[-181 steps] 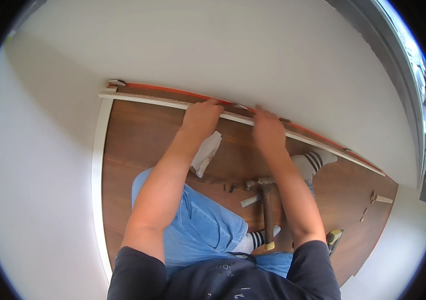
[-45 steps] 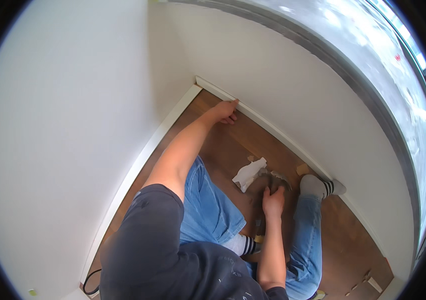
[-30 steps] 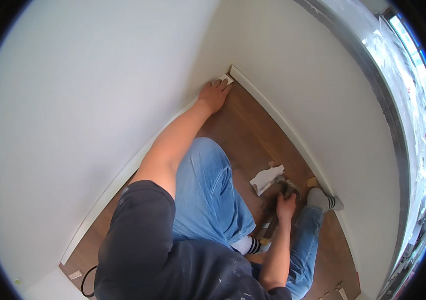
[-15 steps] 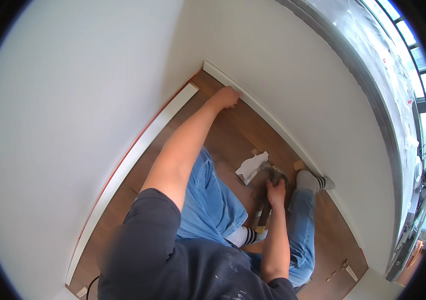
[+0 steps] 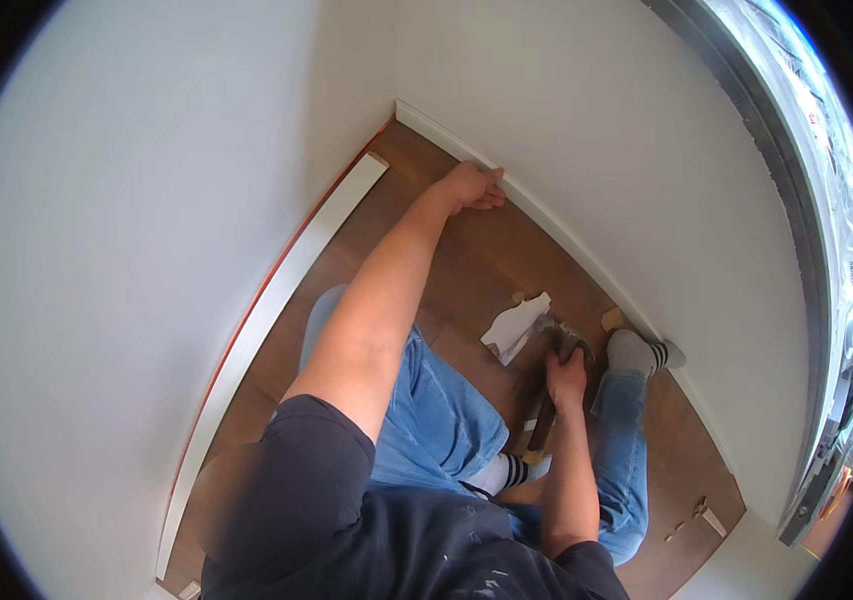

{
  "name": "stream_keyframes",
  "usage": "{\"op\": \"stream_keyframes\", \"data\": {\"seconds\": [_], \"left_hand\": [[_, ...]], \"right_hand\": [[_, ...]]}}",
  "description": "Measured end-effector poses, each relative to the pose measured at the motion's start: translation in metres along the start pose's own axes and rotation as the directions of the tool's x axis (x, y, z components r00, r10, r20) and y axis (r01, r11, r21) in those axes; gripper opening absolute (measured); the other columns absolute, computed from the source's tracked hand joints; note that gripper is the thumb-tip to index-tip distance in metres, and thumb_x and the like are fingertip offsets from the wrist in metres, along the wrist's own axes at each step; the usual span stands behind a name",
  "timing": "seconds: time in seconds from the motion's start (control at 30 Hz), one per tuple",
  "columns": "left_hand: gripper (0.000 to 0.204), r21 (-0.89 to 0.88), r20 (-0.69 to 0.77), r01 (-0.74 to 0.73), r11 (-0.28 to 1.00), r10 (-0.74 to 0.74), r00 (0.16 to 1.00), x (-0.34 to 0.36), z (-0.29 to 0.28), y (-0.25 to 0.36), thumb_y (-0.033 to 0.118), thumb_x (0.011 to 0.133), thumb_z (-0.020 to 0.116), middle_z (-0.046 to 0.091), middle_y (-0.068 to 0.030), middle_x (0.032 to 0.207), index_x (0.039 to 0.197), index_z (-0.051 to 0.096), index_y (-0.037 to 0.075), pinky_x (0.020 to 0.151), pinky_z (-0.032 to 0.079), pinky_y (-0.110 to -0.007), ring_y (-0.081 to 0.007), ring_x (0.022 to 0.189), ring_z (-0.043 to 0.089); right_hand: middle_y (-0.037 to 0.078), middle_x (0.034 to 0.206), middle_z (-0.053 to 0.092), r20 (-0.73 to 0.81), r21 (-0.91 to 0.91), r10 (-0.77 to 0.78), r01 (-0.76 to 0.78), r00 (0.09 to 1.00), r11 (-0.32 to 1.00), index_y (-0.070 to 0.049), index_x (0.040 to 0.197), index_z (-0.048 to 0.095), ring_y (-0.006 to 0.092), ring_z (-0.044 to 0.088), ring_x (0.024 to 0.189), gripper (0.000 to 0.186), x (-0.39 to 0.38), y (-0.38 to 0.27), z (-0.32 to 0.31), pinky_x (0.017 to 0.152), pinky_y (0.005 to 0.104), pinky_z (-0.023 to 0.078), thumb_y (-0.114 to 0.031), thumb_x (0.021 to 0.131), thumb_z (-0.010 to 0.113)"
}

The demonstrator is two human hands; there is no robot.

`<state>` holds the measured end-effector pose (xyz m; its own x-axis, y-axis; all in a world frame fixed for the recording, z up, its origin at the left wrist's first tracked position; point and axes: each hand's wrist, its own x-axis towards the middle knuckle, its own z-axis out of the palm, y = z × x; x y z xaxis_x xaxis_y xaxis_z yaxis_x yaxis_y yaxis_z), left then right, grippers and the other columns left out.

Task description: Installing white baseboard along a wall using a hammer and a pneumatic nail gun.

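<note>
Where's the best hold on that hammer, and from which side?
The hammer is probably best taken by mid-handle, just behind the right hand at its neck. Come from above: it runs straight back toward the black shirt, between the left leg and right forearm, and the nearer striped sock crowds its yellowish end.

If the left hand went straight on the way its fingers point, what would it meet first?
The left hand would likely meet the white baseboard first, with the wall behind it. The fingertips look right at the board; this view leaves contact unclear.
</note>
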<state>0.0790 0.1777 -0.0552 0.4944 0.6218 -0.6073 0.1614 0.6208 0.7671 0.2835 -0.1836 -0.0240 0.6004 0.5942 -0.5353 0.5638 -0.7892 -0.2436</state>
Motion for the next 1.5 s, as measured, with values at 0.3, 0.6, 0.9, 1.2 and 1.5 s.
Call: {"op": "stream_keyframes", "data": {"seconds": [0.3,0.6,0.9,1.2,1.5], "left_hand": [[0.041,-0.023,-0.003,0.019,1.0,-0.02,1.0,0.009,0.023,0.005,0.034,0.105,0.056,0.072,-0.0156,0.107,0.126,0.059,-0.001,0.071,0.059,-0.036,-0.0246,0.089,0.073],[0.032,-0.025,-0.068,0.111,0.994,-0.112,0.991,0.026,0.013,-0.014,0.032,0.105,0.057,0.072,-0.0109,0.101,0.12,0.061,0.003,0.067,0.055,-0.034,-0.0221,0.084,0.072],[0.033,-0.029,-0.136,0.046,0.999,-0.05,0.989,0.021,0.008,-0.021,0.03,0.103,0.06,0.072,-0.0116,0.093,0.114,0.063,-0.001,0.063,0.054,-0.034,-0.0226,0.078,0.072],[0.043,-0.007,-0.186,-0.055,0.998,0.053,0.981,0.0,0.019,-0.016,0.032,0.103,0.061,0.072,-0.0173,0.09,0.108,0.061,-0.011,0.063,0.055,-0.035,-0.024,0.078,0.073],[0.056,0.011,-0.048,0.019,1.0,-0.018,0.999,0.002,0.008,-0.008,0.036,0.105,0.057,0.072,-0.021,0.113,0.129,0.049,-0.014,0.083,0.06,-0.035,-0.0275,0.1,0.073]], "right_hand": [[0.027,0.117,0.068,-0.14,0.16,-0.1,0.122,0.985,0.98,0.008,0.119,0.055,0.038,0.069,0.108,0.056,0.016,0.028,0.007,0.093,0.0414,0.052,-0.036,0.088,0.071],[0.018,0.089,0.067,-0.195,0.335,0.031,0.037,0.98,0.941,0.007,0.107,0.057,0.0264,0.069,0.076,0.04,-0.005,0.007,-0.025,0.068,0.0382,0.054,-0.025,0.088,0.071],[0.0,0.068,0.06,-0.385,0.702,-0.088,0.354,0.919,0.618,-0.004,0.089,0.063,0.0082,0.052,0.062,0.023,-0.035,-0.137,-0.083,0.062,0.0268,0.043,-0.026,0.094,0.071],[0.003,0.066,0.062,-0.617,0.729,-0.164,0.637,0.77,0.251,-0.002,0.084,0.066,0.0148,0.06,0.062,0.013,-0.013,-0.167,-0.058,0.066,0.0306,0.051,-0.006,0.097,0.063],[0.006,0.069,0.056,-0.772,0.635,-0.118,0.767,0.625,-0.095,0.001,0.083,0.055,0.0183,0.054,0.057,0.013,0.037,-0.225,-0.103,0.056,0.0358,0.05,0.011,0.091,0.053]]}}
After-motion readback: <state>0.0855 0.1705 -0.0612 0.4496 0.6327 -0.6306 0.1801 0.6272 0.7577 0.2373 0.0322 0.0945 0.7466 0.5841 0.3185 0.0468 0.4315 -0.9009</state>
